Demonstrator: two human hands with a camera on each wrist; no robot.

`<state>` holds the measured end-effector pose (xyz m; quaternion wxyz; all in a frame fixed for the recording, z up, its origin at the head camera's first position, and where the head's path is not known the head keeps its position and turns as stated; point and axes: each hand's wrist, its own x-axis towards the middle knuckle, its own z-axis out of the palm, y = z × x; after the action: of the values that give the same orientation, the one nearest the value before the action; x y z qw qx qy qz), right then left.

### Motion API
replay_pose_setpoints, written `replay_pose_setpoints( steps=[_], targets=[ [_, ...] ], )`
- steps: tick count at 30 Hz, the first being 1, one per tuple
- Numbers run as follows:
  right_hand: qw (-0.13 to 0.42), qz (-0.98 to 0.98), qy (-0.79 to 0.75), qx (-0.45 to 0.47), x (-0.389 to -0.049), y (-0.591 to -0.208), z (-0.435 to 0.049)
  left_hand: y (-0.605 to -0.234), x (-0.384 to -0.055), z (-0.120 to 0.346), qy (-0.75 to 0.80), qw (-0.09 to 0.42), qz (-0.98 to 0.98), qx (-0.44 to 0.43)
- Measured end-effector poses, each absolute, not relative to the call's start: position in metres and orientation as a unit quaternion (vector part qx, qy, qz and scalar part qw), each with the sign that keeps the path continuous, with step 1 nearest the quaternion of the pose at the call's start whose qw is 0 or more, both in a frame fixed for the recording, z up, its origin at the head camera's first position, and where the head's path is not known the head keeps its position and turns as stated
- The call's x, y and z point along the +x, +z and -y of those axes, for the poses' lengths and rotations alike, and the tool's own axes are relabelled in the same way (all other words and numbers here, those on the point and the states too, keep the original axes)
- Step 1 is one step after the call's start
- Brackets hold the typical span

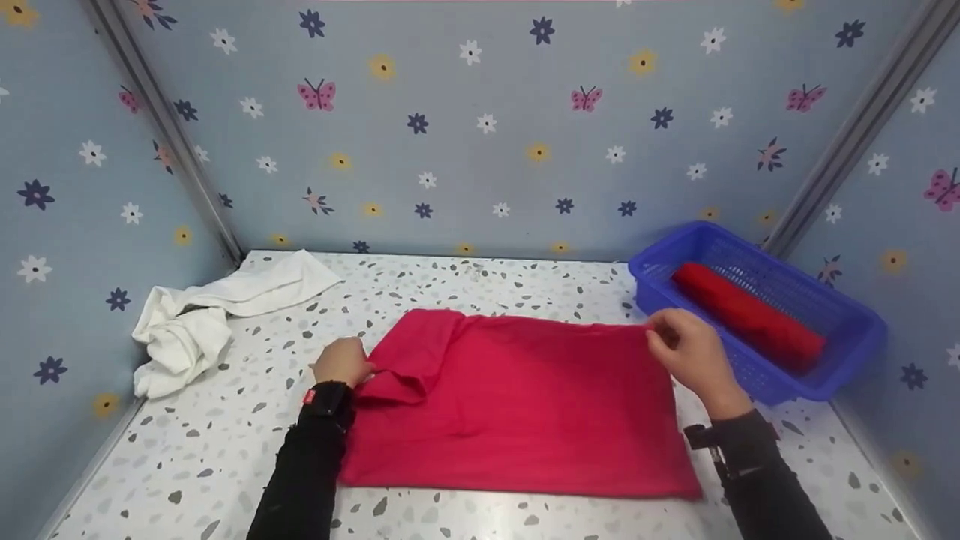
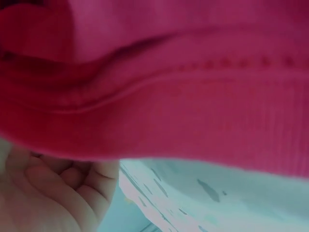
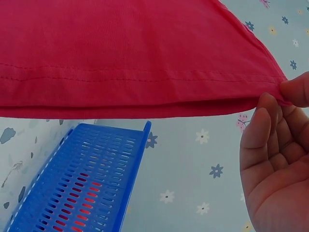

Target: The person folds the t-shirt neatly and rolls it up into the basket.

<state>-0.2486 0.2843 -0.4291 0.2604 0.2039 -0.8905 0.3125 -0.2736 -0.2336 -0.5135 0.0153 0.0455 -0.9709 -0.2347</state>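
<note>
A pinkish-red T-shirt (image 1: 555,397) lies folded lengthwise on the table in front of me, with a sleeve flap turned over at its left end. My left hand (image 1: 343,361) pinches the cloth at that end. In the left wrist view a ribbed band (image 2: 203,121) of the shirt passes over the curled fingers, hiding the fingertips. At the far right corner, my right hand (image 1: 691,358) pinches the stitched hem (image 3: 145,89) between thumb and fingers. The right wrist view shows this corner lifted, the hem stretching away from the hand.
A blue slotted basket (image 1: 862,349) stands at the right with a rolled red cloth (image 1: 750,315) inside. Crumpled white cloth (image 1: 184,341) lies at the left back. The speckled table (image 1: 480,281) is bounded by flower-patterned panels (image 1: 480,165) behind and on both sides.
</note>
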Motion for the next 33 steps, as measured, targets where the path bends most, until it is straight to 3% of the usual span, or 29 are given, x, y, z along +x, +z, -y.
replay_pose_setpoints(
  steps=[14,23,33],
  targets=[
    [0.262,0.892,0.309,0.202,-0.248,-0.428,-0.286,-0.507,-0.276,0.237,-0.296,0.077,0.952,0.025],
    [0.257,0.895,0.310,0.192,-0.251,-0.429,-0.287,-0.474,-0.282,0.238,-0.279,0.068,0.957,0.040],
    [0.240,0.899,0.322,0.176,-0.252,-0.430,-0.287,-0.436,-0.292,0.227,-0.315,0.136,0.938,0.049]
  ],
)
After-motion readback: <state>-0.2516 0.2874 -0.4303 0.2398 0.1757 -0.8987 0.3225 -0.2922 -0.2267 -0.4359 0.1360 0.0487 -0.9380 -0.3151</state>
